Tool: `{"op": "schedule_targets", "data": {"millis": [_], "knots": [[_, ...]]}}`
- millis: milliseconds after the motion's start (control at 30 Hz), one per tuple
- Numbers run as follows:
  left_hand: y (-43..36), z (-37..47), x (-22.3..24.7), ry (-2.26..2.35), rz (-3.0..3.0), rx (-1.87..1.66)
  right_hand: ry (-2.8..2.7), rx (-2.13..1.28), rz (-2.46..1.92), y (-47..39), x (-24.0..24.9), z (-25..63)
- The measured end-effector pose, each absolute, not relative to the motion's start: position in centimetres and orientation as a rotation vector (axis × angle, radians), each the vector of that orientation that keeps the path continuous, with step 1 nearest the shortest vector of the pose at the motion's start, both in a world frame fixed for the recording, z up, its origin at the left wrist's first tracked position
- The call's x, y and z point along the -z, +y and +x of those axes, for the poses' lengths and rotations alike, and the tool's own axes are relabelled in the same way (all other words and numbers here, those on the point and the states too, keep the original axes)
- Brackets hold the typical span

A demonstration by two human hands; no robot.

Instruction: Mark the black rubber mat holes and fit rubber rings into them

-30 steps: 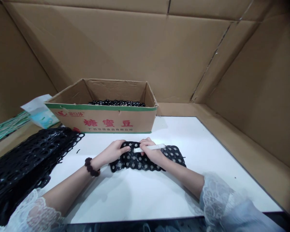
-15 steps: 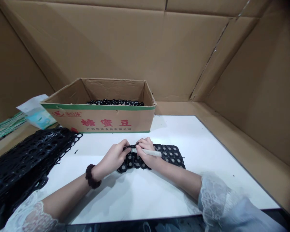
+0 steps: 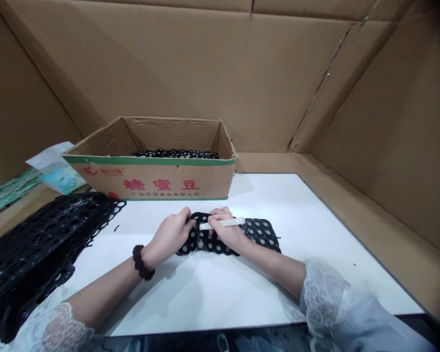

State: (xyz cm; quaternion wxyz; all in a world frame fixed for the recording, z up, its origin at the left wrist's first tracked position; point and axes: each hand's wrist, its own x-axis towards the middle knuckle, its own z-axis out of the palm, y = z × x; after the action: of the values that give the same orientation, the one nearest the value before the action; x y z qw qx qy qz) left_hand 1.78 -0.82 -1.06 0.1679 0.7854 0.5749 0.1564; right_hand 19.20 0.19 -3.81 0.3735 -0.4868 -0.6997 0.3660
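A strip of black openwork material (image 3: 262,233) with rows of pale round spots lies flat across the white board. At its left end my left hand (image 3: 172,231) has thumb and fingers closed on the edge. My right hand (image 3: 225,229) grips a slim white pen-shaped tool (image 3: 234,222) over the middle of the strip. The tool's left end points toward my left hand, low over the strip; whether it touches, I cannot tell. Part of the strip is hidden beneath my right hand.
Behind the hands stands an open cardboard box (image 3: 161,181) with more black holed pieces (image 3: 176,154) inside. A heap of black mesh sheets (image 3: 47,239) covers the left side. A tissue packet (image 3: 60,176) and green-white strips (image 3: 11,193) lie farther left. Cardboard walls (image 3: 190,68) enclose the board.
The strip's folded-up far edge now lies flatter between my hands. My right hand has shifted slightly, and the white tool has tilted so its right end is higher.
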Motion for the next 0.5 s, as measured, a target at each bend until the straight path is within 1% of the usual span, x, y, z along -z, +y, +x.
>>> {"op": "schedule_targets", "data": {"millis": [167, 500], "knots": [[-0.73, 1.76, 1.33, 1.587, 2.188, -0.527, -1.742, -0.986, -1.254, 0.12, 3.55, 19.21], [-0.81, 1.91, 1.47, 1.567, 2.156, -0.605, -1.763, -0.964, -1.299, 0.17, 3.49, 19.10]]}}
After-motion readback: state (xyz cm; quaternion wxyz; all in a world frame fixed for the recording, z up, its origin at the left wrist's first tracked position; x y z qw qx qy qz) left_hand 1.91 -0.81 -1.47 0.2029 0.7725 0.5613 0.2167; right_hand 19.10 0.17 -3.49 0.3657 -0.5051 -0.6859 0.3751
